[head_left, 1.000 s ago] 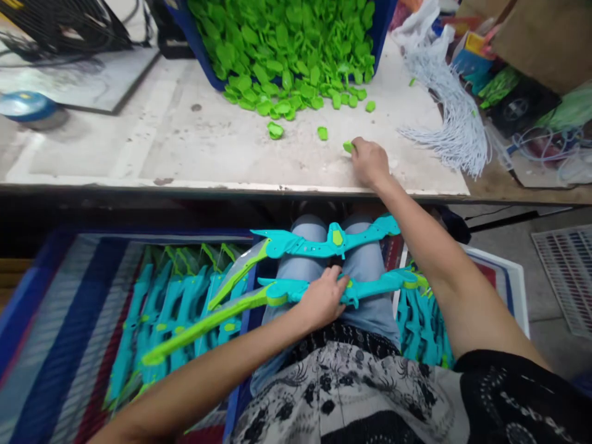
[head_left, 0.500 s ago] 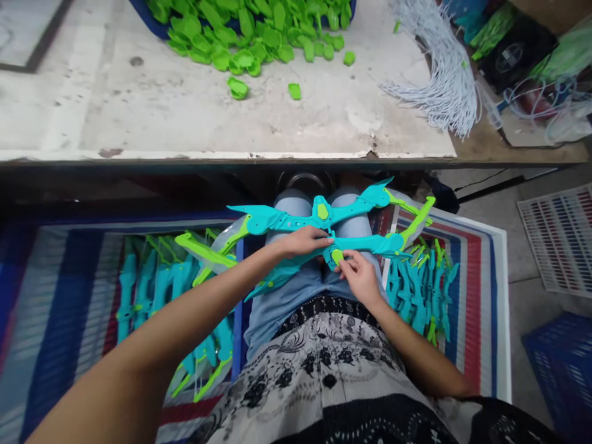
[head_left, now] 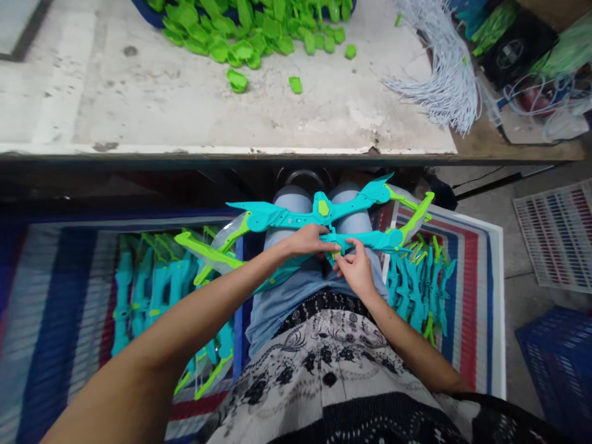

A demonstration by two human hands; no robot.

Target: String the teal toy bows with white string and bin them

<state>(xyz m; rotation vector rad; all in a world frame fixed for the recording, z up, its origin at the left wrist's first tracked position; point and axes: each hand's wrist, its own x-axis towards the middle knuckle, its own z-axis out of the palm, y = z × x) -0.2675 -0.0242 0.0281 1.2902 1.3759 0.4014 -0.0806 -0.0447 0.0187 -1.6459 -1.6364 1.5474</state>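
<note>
Two teal toy bows with lime-green limb ends lie across my lap. The farther bow [head_left: 345, 211] has a green piece in its centre. On the nearer bow [head_left: 367, 240], my left hand [head_left: 305, 240] grips the middle, its fingertips pressed against a small green plastic piece [head_left: 335, 253]. My right hand [head_left: 356, 268] is at the same spot from the other side, thumb and bent fingers closed round the bow's centre beside the green piece. Fingers hide most of that piece.
Ahead is a worn white table [head_left: 185, 123] with a heap of green plastic pieces [head_left: 259, 40] and a bundle of white cords [head_left: 437, 74]. Striped, lined crates hold more teal bows at left [head_left: 160, 277] and right [head_left: 419, 283]. A blue crate [head_left: 555, 364] stands on the floor.
My left fingertips have come over the small green piece, covering more of it. The right index finger has lifted and shifted up along the bow. The farther bow stays in place.
</note>
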